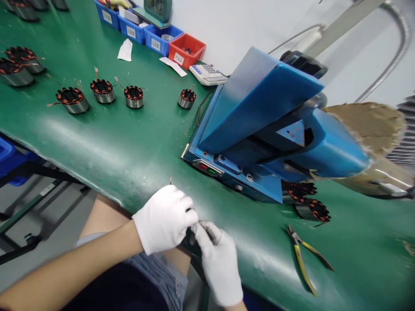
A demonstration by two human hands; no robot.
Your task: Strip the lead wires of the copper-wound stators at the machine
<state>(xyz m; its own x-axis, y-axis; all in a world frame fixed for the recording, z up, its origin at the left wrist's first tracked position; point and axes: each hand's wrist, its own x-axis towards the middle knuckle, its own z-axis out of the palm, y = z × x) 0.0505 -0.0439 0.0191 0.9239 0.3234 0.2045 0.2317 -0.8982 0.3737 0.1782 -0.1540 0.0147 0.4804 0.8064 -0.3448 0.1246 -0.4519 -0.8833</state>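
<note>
Working at the near edge of the green matte bench [136, 151], both white-gloved hands press together on a small dark part [191, 242], mostly hidden; a thin copper wire end [170, 180] pokes above the left hand [164, 218]. The right hand [217, 259] pinches from below. Risk: held over the edge, the part could drop to the floor. Yellow-handled steel pliers [303, 259] lie to the right, copper-wound round metal stators [102, 90] far beyond the hands.

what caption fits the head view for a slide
Two white-gloved hands, left hand and right hand, pinch a dark part at the green bench edge beside a blue machine.
</note>
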